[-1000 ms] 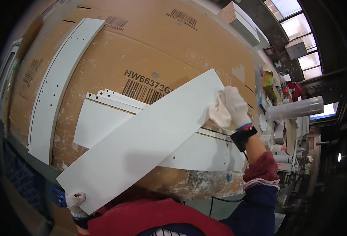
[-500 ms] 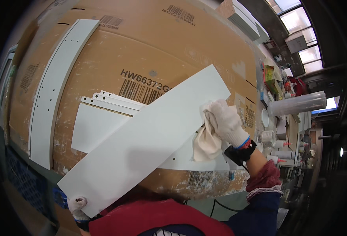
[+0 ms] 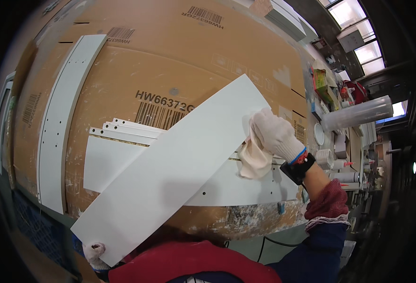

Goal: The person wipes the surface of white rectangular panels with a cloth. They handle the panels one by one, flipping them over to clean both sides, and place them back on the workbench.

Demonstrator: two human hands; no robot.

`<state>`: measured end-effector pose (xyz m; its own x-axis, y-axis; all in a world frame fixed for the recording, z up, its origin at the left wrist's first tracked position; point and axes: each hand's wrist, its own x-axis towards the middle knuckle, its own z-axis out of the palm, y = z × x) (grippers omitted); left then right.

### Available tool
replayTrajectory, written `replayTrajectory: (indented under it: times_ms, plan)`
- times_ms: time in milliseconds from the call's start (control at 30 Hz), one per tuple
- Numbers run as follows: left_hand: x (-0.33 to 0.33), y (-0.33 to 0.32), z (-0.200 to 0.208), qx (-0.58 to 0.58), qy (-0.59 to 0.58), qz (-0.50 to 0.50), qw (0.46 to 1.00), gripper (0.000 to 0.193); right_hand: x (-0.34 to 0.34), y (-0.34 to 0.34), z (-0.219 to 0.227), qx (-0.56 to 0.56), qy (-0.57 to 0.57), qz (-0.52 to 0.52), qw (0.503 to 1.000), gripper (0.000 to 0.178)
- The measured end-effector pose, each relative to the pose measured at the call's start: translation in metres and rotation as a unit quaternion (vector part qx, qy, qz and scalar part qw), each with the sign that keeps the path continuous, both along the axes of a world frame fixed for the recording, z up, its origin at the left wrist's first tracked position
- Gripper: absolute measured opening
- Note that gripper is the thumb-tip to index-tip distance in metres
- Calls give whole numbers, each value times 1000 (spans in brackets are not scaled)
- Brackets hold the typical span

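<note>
A long white board (image 3: 175,170) slants from near left to far right, across other white panels. My left hand (image 3: 95,253), in a white knit glove with a worn hole at a fingertip, is closed on the board's near-left end. At the far end my right hand (image 3: 277,134), also gloved, grips a cream cloth (image 3: 257,162) by the board's right corner. Its fingertips are partly hidden in the cloth. Beneath the board lie a stack of white panels (image 3: 114,158) with drilled ends and another white panel (image 3: 222,188) with small holes.
Brown cardboard (image 3: 165,56) covers the table. A long drilled white panel (image 3: 59,127) lies at the left. Along the right stand a clear plastic roll (image 3: 358,113), a white tub (image 3: 324,159) and bottles with red tips. Stacked boards (image 3: 281,19) sit at the back.
My right hand and the cloth have shifted outward, toward the board's far right corner. The left hand keeps its hold on the near end. The whole view has shifted slightly.
</note>
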<state>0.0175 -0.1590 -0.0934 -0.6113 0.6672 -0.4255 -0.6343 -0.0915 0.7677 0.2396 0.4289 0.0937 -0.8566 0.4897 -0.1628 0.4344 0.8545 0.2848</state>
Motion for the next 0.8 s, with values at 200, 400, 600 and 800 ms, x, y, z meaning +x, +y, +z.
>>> replayTrajectory:
  times_ms: [200,400,600,800]
  plan:
    - [22,-38,-64,-115,68,144,981,32,-6,84,9,10,28,-270,962,20]
    - [18,-66,-104,277,-137,143,940,51,4,120,37,9,281,-118,952,25]
    - [24,-18,-41,-81,-15,155,984,23,-41,62,-1,-258,159,-86,949,11]
    - [15,53,19,-77,33,88,993,25,-15,79,-36,-196,322,-177,909,6]
